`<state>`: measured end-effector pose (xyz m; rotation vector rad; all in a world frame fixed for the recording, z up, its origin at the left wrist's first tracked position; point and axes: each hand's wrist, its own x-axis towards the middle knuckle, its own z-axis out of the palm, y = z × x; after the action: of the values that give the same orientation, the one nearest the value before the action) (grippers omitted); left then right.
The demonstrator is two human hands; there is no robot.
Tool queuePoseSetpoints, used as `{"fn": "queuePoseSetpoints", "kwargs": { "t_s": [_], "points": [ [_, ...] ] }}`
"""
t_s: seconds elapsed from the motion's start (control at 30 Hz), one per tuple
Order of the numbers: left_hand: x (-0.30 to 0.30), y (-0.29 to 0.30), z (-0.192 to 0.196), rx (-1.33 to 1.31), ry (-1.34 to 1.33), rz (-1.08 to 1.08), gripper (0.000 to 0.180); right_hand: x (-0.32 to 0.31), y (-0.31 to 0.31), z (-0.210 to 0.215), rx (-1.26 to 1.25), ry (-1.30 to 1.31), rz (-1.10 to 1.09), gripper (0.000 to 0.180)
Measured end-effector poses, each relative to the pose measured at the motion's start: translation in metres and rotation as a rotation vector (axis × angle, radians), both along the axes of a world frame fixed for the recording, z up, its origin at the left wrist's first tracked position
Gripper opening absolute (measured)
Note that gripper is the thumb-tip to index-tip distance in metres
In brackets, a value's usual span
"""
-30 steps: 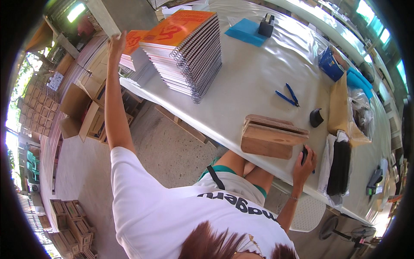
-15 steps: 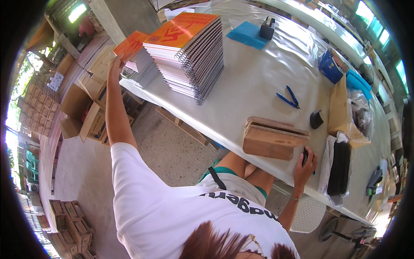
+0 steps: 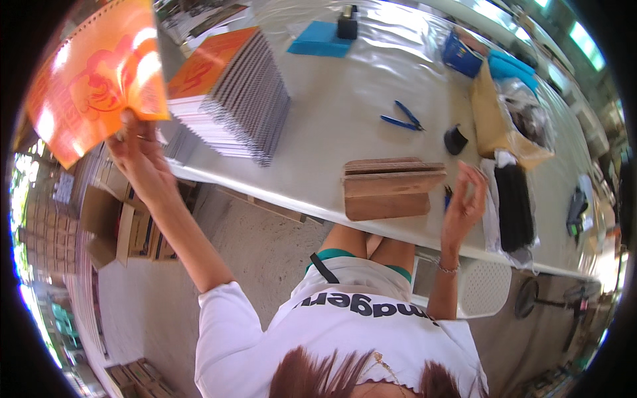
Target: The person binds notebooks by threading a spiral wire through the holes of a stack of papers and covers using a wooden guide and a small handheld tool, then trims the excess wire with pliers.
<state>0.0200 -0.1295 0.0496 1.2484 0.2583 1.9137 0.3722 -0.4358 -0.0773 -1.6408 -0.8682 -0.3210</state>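
My left hand (image 3: 141,151) is raised at the left, gripping an orange booklet (image 3: 99,86) by its lower edge, thumb on the cover. A row of punched holes runs along the booklet's upper left edge, and no coil shows in them. Beside it on the table stands a tall stack of spiral-bound notebooks (image 3: 232,99) with orange covers. My right hand (image 3: 464,205) is up near the table's front edge, fingers loosely bent and apart, with nothing visible in them. Just left of it sits a slotted wooden block (image 3: 391,192). A small blue item (image 3: 448,197) lies partly hidden by that hand.
Blue-handled cutters (image 3: 405,118) and a black curved piece (image 3: 455,140) lie mid-table. To the right are a bundle of black coils (image 3: 516,205), a cardboard box (image 3: 497,119) and a blue box (image 3: 462,53). A tape dispenser (image 3: 347,23) stands at the back. Cartons (image 3: 109,222) stand on the floor.
My left hand has lifted an orange booklet from behind the notebook stack and brought it nearer. My right hand has let go of a dark object and risen, its fingers loosening. The view has shifted.
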Motion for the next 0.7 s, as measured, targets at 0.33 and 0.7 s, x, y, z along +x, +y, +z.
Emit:
{"fn": "queuePoseSetpoints", "kwargs": {
  "t_s": [0.33, 0.7],
  "points": [
    [0.222, -0.197, -0.074, -0.27, 0.277, -0.695, 0.039, -0.051, 0.023, 0.056, 0.539, 0.757, 0.596, 0.037],
    [0.185, -0.172, -0.11, -0.223, 0.496, -0.561, 0.032, 0.096, -0.037, -0.055, 0.599, 0.782, 0.646, 0.023]
  ]
}}
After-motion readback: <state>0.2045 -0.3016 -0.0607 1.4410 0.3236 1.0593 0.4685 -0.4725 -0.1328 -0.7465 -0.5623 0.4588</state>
